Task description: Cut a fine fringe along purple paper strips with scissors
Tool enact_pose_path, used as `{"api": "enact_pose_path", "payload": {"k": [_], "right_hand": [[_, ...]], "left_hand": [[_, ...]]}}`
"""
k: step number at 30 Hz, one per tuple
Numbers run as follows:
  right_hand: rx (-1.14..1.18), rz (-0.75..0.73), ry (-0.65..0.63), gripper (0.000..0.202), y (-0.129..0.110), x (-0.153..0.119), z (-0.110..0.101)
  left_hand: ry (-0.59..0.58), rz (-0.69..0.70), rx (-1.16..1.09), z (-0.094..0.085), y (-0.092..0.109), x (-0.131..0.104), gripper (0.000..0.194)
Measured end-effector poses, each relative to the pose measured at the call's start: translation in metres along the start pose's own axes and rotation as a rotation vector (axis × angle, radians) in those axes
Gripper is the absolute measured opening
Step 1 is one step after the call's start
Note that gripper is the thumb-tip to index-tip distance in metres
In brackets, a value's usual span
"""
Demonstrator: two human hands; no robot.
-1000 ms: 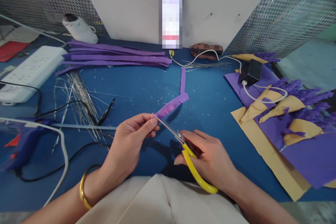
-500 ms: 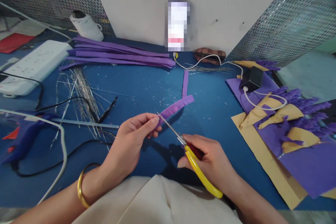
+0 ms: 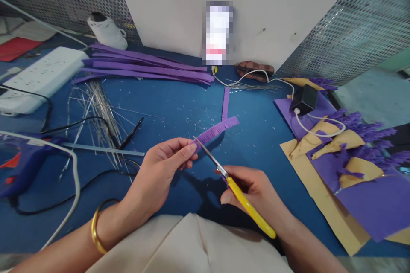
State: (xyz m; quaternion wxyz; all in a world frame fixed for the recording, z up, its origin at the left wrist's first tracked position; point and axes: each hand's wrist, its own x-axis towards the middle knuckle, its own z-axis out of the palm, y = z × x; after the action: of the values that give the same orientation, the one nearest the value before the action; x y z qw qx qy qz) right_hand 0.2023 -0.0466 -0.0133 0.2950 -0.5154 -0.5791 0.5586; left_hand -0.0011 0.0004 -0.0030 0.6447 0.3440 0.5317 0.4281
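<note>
Between thumb and fingers, my left hand (image 3: 166, 162) pinches one end of a purple strip (image 3: 218, 130). Fine cuts run along one edge of the strip, giving it a fringe. My right hand (image 3: 253, 187) is closed around yellow-handled scissors (image 3: 246, 204). The scissor blades reach up and left, with their tips at the strip just beside my left thumb. Part of the handles is hidden by my fingers. Beyond the held strip, a second short purple strip (image 3: 226, 103) lies on the blue tabletop (image 3: 179, 106).
Long purple strips (image 3: 147, 66) lie at the back, near a white power strip (image 3: 45, 76). Thin wires (image 3: 101, 106) and a blue glue gun (image 3: 28, 162) are on the left. A phone (image 3: 218, 32) leans behind. Wrapped purple flowers (image 3: 358, 136) and a black charger (image 3: 304, 99) sit right.
The scissors and my right hand have shifted slightly right and down, with the blades still at the strip. My left hand keeps its pinch almost unmoved. The view has tilted slightly.
</note>
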Motion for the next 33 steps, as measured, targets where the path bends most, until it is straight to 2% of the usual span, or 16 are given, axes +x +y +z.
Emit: {"api": "enact_pose_path", "payload": {"k": [5,13,33], "right_hand": [[-0.248,-0.043,0.062,0.035,-0.0048,-0.0008,-0.0005],[-0.406,-0.026,0.127,0.049,-0.0073,-0.0043,0.0014],[-0.459,-0.095,0.149,0.038,-0.0046,-0.004,0.0042]], "left_hand": [[0.023,0.007,0.024,0.0005,0.0006,0.0003,0.016],[0.03,0.04,0.011,0.0008,0.0003,0.0009,0.015],[0.044,0.052,0.04,0.0027,0.0005,-0.0002,0.014]]}}
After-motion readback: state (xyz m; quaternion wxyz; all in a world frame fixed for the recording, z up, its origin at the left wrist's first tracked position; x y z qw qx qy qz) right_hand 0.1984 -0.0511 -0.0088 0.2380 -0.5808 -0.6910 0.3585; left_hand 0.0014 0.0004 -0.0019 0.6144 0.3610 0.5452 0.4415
